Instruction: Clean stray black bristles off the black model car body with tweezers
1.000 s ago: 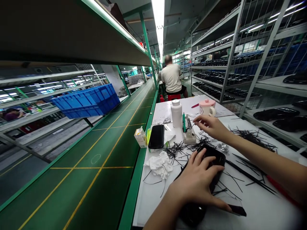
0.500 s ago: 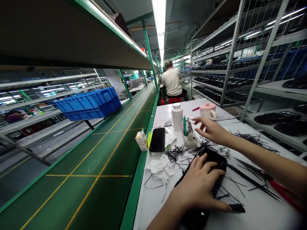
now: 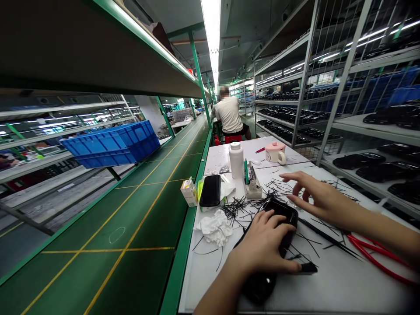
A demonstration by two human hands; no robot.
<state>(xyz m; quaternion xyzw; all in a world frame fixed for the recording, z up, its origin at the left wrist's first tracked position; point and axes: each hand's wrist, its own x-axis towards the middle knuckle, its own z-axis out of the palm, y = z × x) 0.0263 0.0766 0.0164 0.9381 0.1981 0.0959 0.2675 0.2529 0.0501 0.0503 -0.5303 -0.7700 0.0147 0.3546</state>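
Lying on the white table (image 3: 348,284), a glossy black item (image 3: 260,286) sits partly hidden under the worker's left hand (image 3: 264,240), fingers spread across it, thumb at a small black tab (image 3: 309,268). The right hand (image 3: 311,194) hovers to its right, thumb and fingers apart. Thin black strips (image 3: 234,208) lie scattered around; a crumpled tissue (image 3: 215,227) rests near the green conveyor (image 3: 147,218).

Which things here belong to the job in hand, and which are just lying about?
Likely part of the job:
black piece, under the left hand
black strips, scattered around it
red-handled tool

Apparently just lying about:
phone
mug
bottle
crumpled tissue
small box
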